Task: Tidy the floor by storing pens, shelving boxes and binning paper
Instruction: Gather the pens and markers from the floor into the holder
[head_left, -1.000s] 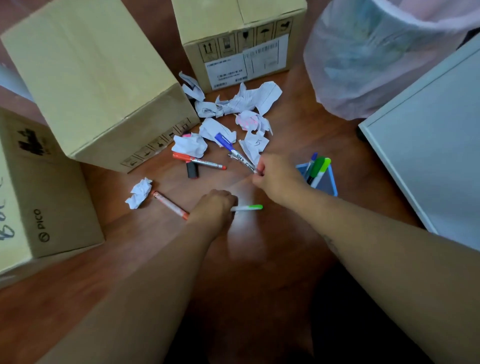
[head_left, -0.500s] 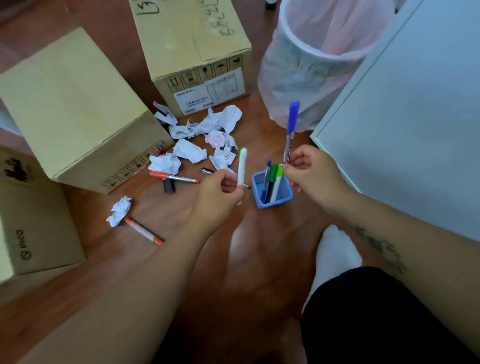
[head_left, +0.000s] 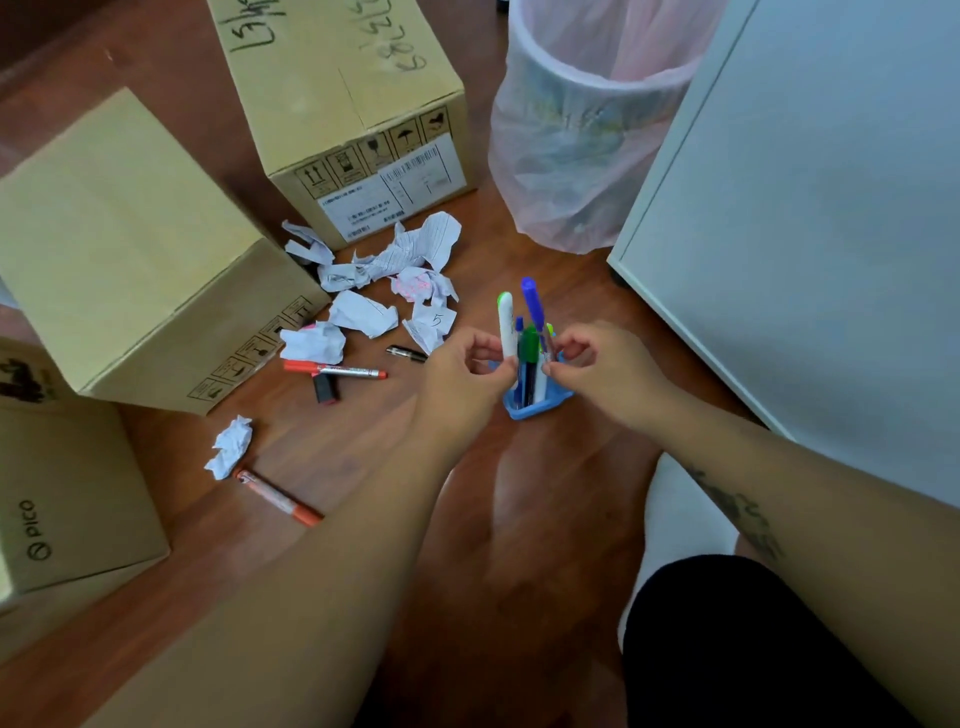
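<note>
Holding pens (head_left: 505, 327) upright over holder (head_left: 535, 408), both hands (head_left: 462, 374) apparently gripping.

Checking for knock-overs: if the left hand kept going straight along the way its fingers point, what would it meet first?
Most likely the blue pen holder and its pens; the left hand, pinching the white green-capped pen, points right toward it. Depth is unclear.

Glossy wood floor (head_left: 545, 519); matt cardboard boxes (head_left: 130, 249); crumpled paper (head_left: 363, 314).
</note>
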